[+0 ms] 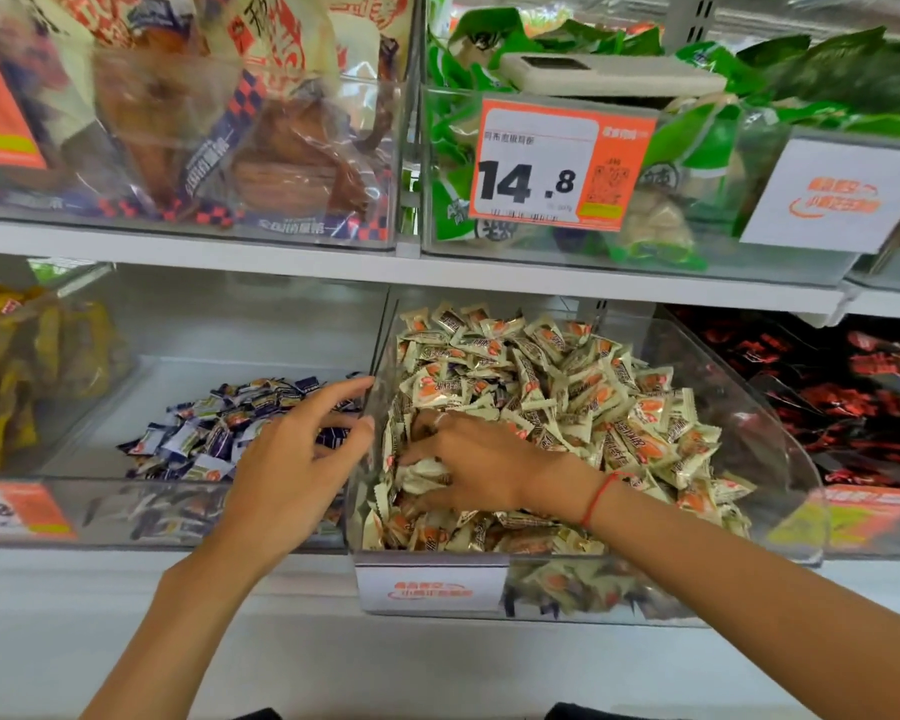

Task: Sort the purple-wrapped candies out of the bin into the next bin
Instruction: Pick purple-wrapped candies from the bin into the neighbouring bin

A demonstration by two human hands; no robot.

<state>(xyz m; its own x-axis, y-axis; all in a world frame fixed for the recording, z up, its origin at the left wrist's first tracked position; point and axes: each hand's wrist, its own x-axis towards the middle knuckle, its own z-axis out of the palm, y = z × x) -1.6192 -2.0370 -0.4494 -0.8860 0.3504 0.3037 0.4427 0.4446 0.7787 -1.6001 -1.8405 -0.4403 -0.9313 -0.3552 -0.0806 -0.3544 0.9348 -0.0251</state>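
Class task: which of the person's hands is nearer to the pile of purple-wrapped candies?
Left. The left hand hovers over the purple-wrapped candies; the right hand digs among cream-wrapped candies in the neighbouring bin.

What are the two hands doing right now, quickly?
Left hand: open, fingers spread, holding nothing, over the clear plastic bin of purple-wrapped candies.
Right hand: fingers dug into the cream-wrapped candies; grasp cannot be told.

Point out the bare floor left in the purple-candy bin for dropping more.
Bare floor lies behind the purple candies, toward the left bin's back wall, and along its left side. The front right is crowded, by the divider under the left hand. The cream candy bin, where the right hand digs, is heaped full.
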